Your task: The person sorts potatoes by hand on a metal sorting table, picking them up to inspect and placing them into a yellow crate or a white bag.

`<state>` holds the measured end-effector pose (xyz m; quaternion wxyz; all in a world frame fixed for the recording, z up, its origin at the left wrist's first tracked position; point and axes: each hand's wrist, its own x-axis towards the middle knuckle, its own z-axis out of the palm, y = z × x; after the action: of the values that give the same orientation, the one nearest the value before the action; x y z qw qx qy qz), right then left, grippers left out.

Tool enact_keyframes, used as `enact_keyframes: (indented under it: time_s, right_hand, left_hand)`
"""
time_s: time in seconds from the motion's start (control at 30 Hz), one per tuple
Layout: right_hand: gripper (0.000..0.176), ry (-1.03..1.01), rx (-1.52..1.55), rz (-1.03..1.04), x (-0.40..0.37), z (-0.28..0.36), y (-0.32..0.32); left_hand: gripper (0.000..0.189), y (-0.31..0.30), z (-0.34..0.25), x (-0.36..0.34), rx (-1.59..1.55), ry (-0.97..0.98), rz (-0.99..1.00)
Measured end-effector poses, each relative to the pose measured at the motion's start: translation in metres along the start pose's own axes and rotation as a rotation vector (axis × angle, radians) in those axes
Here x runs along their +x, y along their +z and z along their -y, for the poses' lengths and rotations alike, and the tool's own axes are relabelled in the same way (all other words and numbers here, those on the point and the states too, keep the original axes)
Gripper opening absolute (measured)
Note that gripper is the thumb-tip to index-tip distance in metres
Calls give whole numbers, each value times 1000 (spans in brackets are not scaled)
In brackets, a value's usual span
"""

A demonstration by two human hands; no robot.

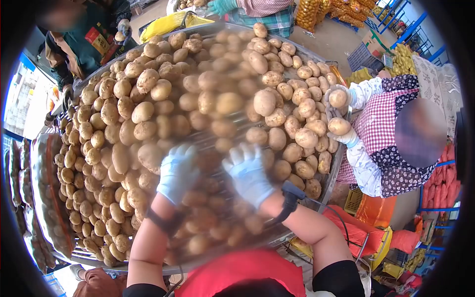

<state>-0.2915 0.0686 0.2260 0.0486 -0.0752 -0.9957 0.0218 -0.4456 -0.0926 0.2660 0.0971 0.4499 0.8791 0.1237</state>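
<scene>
Potatoes (143, 112) cover a large metal-edged sorting table, many of them smeared by motion or a smudged lens in the middle. Over the near middle of the pile, my left hand (178, 171) is in a pale blue glove beside potatoes, its fingers blurred. My right hand (247, 173), gloved alike, has its fingers spread over the slatted surface (210, 138), with potatoes beyond and to its right. No potato shows in its grip. Dark bands with cables circle both wrists.
A co-worker (391, 133) at the right holds two potatoes at the table edge. Another person (79, 44) stands at the far left, and a third (260, 12) is across the table. Filled sacks (49, 193) stand at the left. A red chair (346, 230) is at the lower right.
</scene>
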Motion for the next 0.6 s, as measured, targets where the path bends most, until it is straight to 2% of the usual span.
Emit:
enact_keyframes:
  time_s: [0.07, 0.1, 0.13, 0.2, 0.23, 0.3, 0.37, 0.43, 0.5, 0.53, 0.6]
  right_hand:
    - [24, 22, -124, -55, -4, -32, 0]
    - [26, 27, -209, -174, -7, -57, 13]
    - [28, 74, -157, -266, -1, -80, 5]
    - [46, 355, -200, -190, 8, -121, -6]
    - [58, 470, -205, -61, 13, -134, -15]
    - [61, 377, -119, -200, 21, -124, -18]
    - [59, 145, -68, -194, 29, -76, -27]
    - [58, 74, 184, 42, 37, -41, -2]
    - [56, 145, 303, 156, 47, -30, 37]
    - [55, 176, 364, 211, 52, -26, 43]
    - [55, 303, 874, 18, 48, -27, 47]
  left_hand:
    - [52, 1, 0, -2, 21, -22, 11]
    - [52, 1, 0, -2, 33, -34, 15]
    - [53, -2, -1, -1, 8, -63, 31]
    - [54, -9, -7, -2, -41, -119, 69]
    - [54, -6, -5, -3, -81, -126, 60]
    - [54, 4, 3, -4, -156, -137, 33]
    - [54, 5, 7, -6, -323, -63, -113]
    - [53, 9, 12, -11, -460, -29, -261]
    - [51, -1, 15, -21, -726, -158, -238]
    - [49, 1, 17, -26, -1009, -281, -203]
    - [48, -5, 19, -37, -1463, -370, -169]
